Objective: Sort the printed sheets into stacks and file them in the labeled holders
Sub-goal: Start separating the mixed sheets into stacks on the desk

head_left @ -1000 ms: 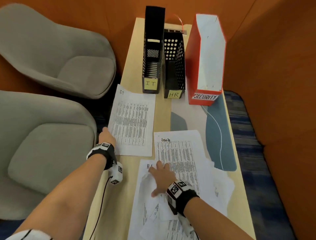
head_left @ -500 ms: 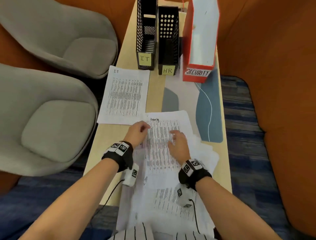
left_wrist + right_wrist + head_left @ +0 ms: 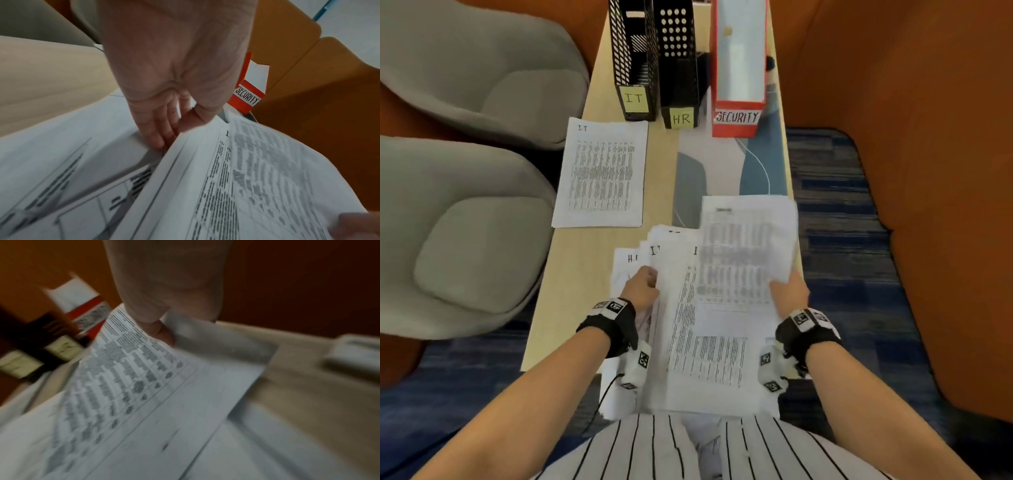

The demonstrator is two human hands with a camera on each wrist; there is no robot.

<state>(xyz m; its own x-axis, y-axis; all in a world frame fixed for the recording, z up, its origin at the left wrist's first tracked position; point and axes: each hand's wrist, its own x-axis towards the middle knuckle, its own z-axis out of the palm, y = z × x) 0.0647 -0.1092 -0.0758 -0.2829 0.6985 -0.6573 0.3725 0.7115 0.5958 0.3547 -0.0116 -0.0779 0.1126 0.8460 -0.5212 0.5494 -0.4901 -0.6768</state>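
The right hand is pinching one blurred sheet clear of the unsorted pile on the tabletop — the left hand, fingers curled, is gripping the pile's edge, likely steadying it.

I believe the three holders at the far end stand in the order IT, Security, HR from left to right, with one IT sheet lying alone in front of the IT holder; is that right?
Not quite: the head view shows the order as IT holder, HR holder, then the red Security holder on the right. The single IT sheet does lie alone before the IT holder.
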